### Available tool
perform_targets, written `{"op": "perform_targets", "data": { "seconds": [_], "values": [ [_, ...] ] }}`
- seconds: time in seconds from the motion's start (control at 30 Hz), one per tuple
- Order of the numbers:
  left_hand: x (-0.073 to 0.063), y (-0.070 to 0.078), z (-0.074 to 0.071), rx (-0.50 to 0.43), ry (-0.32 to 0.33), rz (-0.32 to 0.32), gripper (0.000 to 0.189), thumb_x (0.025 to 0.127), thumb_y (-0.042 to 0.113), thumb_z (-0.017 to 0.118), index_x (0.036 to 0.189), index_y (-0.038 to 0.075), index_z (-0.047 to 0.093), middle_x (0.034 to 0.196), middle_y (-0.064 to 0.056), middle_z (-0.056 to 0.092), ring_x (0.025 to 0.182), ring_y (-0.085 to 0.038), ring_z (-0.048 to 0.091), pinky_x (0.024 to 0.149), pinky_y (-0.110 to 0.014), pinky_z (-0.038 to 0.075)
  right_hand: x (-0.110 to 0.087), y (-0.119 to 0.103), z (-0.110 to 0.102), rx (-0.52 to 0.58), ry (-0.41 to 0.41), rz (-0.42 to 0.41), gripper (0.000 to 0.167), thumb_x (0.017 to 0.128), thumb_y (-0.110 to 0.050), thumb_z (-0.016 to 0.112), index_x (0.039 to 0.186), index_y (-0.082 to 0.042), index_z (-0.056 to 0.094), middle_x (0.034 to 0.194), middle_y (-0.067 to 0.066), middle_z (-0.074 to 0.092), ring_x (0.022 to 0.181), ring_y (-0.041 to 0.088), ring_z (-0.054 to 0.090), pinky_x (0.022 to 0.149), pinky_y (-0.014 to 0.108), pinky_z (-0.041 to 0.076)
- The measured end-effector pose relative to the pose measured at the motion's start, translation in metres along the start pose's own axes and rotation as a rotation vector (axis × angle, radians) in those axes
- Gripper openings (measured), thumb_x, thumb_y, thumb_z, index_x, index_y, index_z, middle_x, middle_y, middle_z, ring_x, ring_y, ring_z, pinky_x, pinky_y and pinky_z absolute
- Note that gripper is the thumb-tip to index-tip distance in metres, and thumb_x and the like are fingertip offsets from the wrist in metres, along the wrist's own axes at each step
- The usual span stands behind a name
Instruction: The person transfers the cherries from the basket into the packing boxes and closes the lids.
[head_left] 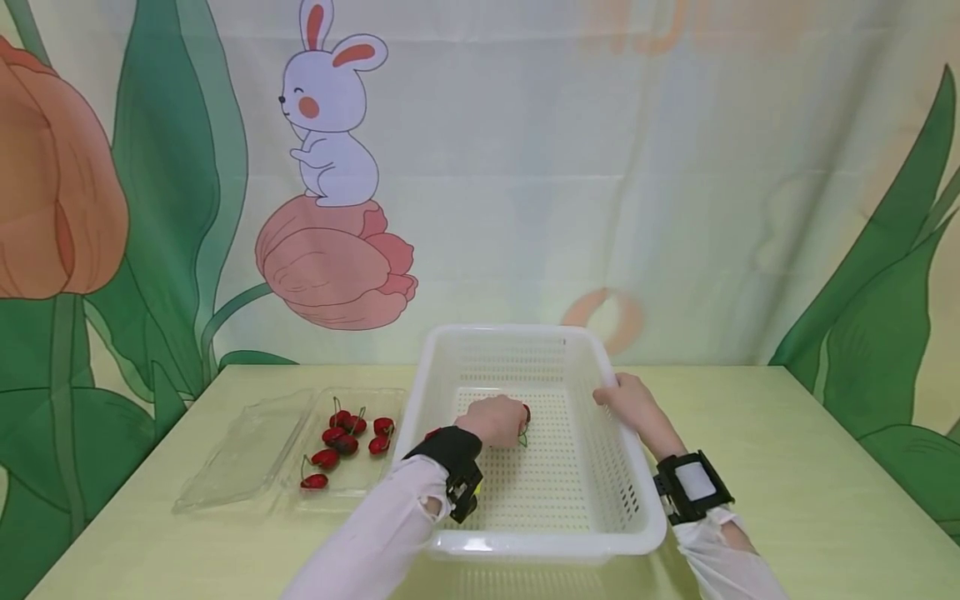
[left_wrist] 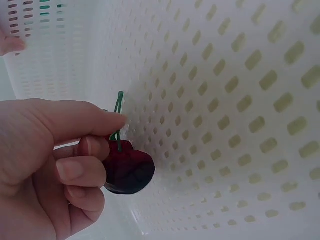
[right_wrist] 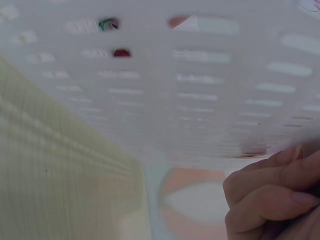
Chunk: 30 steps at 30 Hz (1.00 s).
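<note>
Inside a white perforated plastic basket (head_left: 517,542), my left hand (head_left: 491,421) pinches the green stems (left_wrist: 119,102) of dark red cherries (left_wrist: 129,172) between thumb and fingers. In the left wrist view the cherries hang close beside the basket's slotted surface. My right hand (head_left: 633,412) grips the basket's right rim, fingers curled on the outside as the right wrist view shows. To the left of the basket, several red cherries (head_left: 345,443) with stems lie in a clear plastic box (head_left: 352,492).
The box's clear lid (head_left: 240,454) lies folded open to the left. All of it stands on a pale yellow table (head_left: 810,467). A printed cloth (head_left: 510,167) with a rabbit and tulips hangs behind the table's far edge.
</note>
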<state>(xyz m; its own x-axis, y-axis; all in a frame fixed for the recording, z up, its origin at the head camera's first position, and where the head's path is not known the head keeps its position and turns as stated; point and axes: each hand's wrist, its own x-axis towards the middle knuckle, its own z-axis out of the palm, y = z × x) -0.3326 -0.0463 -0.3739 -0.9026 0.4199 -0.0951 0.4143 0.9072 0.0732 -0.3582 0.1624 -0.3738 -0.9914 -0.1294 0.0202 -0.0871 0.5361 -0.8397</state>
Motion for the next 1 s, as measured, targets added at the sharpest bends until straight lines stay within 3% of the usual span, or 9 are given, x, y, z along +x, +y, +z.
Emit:
{"op": "perform_targets", "data": {
  "seconds": [0.2, 0.37, 0.53, 0.77, 1.0],
  "values": [
    [0.000, -0.001, 0.002, -0.008, 0.034, 0.032, 0.040, 0.083, 0.001, 0.055, 0.055, 0.016, 0.030, 0.054, 0.003, 0.017, 0.052, -0.012, 0.019, 0.048, -0.028, 0.022, -0.001, 0.001, 0.001, 0.001, 0.001, -0.001, 0.037, 0.079, -0.007, 0.050, 0.108, 0.015, 0.046, 0.096, 0.026, 0.055, 0.074, 0.032, 0.059, 0.060, 0.041, 0.049],
    [0.002, -0.001, 0.002, 0.007, 0.061, 0.019, 0.040, 0.085, 0.003, 0.053, 0.054, 0.015, 0.031, 0.052, 0.003, 0.021, 0.050, -0.013, 0.022, 0.046, -0.028, 0.025, -0.001, 0.000, 0.001, -0.004, 0.005, -0.001, 0.036, 0.079, -0.007, 0.050, 0.107, 0.015, 0.046, 0.095, 0.026, 0.055, 0.073, 0.031, 0.059, 0.060, 0.041, 0.049],
    [0.003, 0.000, -0.004, -0.044, 0.084, 0.001, 0.035, 0.084, 0.008, 0.058, 0.058, 0.014, 0.035, 0.054, 0.002, 0.024, 0.050, -0.013, 0.024, 0.047, -0.028, 0.024, -0.001, -0.002, 0.000, -0.016, 0.009, -0.004, 0.035, 0.079, -0.007, 0.050, 0.106, 0.015, 0.047, 0.095, 0.026, 0.055, 0.074, 0.031, 0.059, 0.060, 0.041, 0.049],
    [0.005, -0.002, -0.008, -0.103, 0.116, -0.023, 0.017, 0.084, 0.017, 0.062, 0.073, 0.012, 0.049, 0.066, 0.001, 0.047, 0.059, -0.015, 0.044, 0.052, -0.029, 0.034, -0.002, -0.002, 0.000, -0.012, 0.009, -0.008, 0.036, 0.079, -0.008, 0.050, 0.107, 0.014, 0.047, 0.095, 0.026, 0.055, 0.074, 0.031, 0.059, 0.060, 0.041, 0.049],
    [0.007, -0.003, -0.010, -0.144, 0.145, -0.018, 0.014, 0.086, 0.016, 0.058, 0.075, 0.012, 0.050, 0.066, 0.001, 0.049, 0.057, -0.015, 0.047, 0.052, -0.028, 0.034, -0.001, -0.001, 0.000, -0.010, 0.009, -0.011, 0.036, 0.079, -0.008, 0.050, 0.107, 0.015, 0.046, 0.095, 0.026, 0.055, 0.074, 0.032, 0.059, 0.060, 0.041, 0.049]
  ]
}}
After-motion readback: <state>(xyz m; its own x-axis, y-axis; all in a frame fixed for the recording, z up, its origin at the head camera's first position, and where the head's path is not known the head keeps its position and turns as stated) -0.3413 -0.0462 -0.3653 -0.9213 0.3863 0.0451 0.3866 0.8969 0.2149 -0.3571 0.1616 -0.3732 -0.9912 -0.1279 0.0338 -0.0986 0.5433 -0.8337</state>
